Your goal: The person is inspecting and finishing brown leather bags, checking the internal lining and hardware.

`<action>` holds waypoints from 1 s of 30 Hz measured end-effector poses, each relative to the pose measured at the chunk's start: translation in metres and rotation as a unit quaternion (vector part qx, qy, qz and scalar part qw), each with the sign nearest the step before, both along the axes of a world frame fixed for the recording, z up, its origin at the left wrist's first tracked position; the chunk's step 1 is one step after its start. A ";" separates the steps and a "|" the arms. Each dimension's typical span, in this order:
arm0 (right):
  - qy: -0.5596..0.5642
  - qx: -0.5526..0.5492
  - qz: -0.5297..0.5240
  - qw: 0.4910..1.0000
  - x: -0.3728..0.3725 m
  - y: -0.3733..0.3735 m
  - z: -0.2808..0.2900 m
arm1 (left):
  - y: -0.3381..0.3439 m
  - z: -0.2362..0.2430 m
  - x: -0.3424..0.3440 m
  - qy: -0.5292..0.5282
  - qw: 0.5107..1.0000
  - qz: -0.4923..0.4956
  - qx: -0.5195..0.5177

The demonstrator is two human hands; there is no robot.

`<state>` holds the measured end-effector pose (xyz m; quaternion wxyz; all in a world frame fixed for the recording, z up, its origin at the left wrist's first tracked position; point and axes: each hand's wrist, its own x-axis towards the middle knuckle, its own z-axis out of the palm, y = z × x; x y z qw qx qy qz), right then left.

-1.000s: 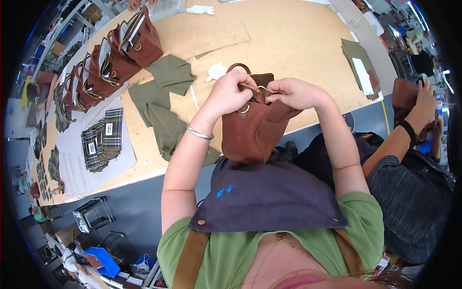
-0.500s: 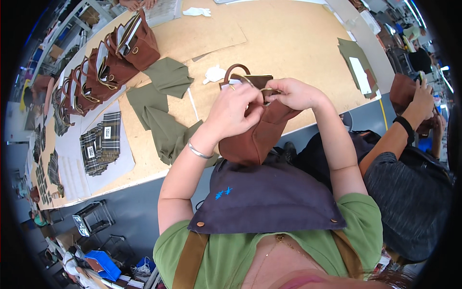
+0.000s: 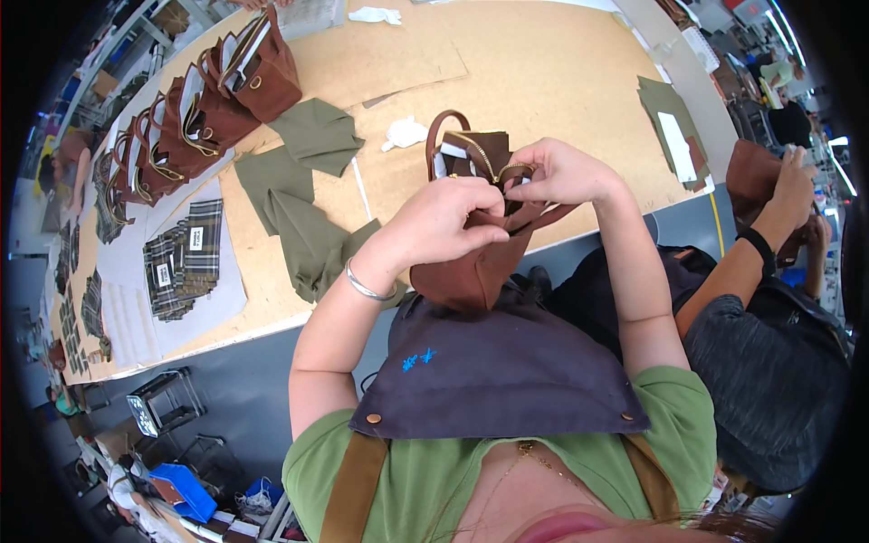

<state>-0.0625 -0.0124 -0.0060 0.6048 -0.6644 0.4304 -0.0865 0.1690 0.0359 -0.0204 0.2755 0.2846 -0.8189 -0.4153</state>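
A brown handbag [image 3: 466, 279] rests upright against my apron at the table's front edge. Its mouth faces up, and one rolled handle stands above the far rim. A gold-toothed zipper [image 3: 482, 154] runs along the opening, and some white material shows inside. My left hand [image 3: 439, 222] is closed on the near left part of the bag's rim, its fingertips partly hidden in the opening. On the other side, my right hand [image 3: 566, 174] pinches the zipper end at the right of the mouth.
Several brown handbags [image 3: 262, 77] stand in a row at the back left. Olive fabric pieces [image 3: 299, 226] and plaid pieces [image 3: 186, 262] lie left. White scrap [image 3: 405, 133] sits beyond the bag. To my right, a co-worker's arm [image 3: 733, 271] holds brown material [image 3: 751, 176].
The bag's mouth has spread, with more of the zipper and inside showing. My left hand has turned flatter across the rim; my right hand has shifted slightly up at the zipper end.
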 end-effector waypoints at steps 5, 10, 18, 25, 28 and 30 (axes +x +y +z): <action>0.026 -0.005 0.049 0.998 -0.006 0.002 0.000 | 0.003 -0.008 0.002 -0.019 0.998 0.059 -0.016; 0.042 -0.026 0.030 0.998 0.000 0.009 0.007 | 0.006 -0.007 0.003 -0.006 0.998 0.058 -0.004; -0.002 -0.041 0.045 0.998 -0.002 0.008 -0.002 | 0.009 -0.012 0.001 -0.007 0.997 0.077 -0.005; 0.056 0.000 0.073 0.996 -0.002 0.007 0.007 | 0.012 -0.008 0.001 -0.025 0.996 0.082 0.015; 0.005 0.012 0.056 0.998 0.002 0.012 0.009 | 0.012 -0.011 0.000 -0.019 0.995 0.097 -0.008; -0.015 0.007 0.053 0.998 0.003 0.013 0.009 | 0.014 -0.010 -0.001 -0.017 0.994 0.108 -0.003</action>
